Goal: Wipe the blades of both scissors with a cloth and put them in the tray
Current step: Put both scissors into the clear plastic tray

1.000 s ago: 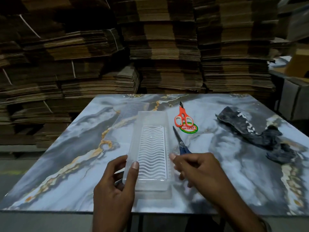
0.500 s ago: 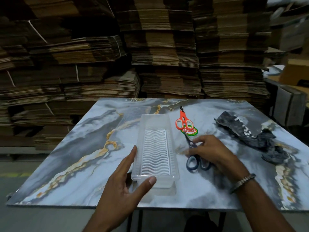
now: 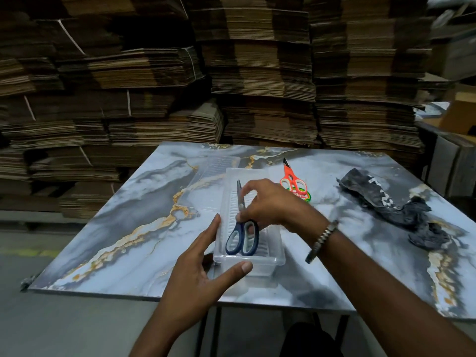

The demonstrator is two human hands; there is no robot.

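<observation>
On the marbled worktop (image 3: 108, 243), the left hand (image 3: 195, 274) lies open-fingered against the near corner of the clear tray (image 3: 273, 258). The right hand (image 3: 273, 204) pinches the blue scissors (image 3: 242, 228) over the tray. Further right lie the orange scissors (image 3: 292, 180), then the dark cloth (image 3: 386, 202).

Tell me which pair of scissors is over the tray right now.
The blue-handled scissors, which the right hand holds over the clear tray. The orange-handled scissors lie on the table, right of the tray, untouched.

Dim, soft-focus, wide-angle edge distortion
</observation>
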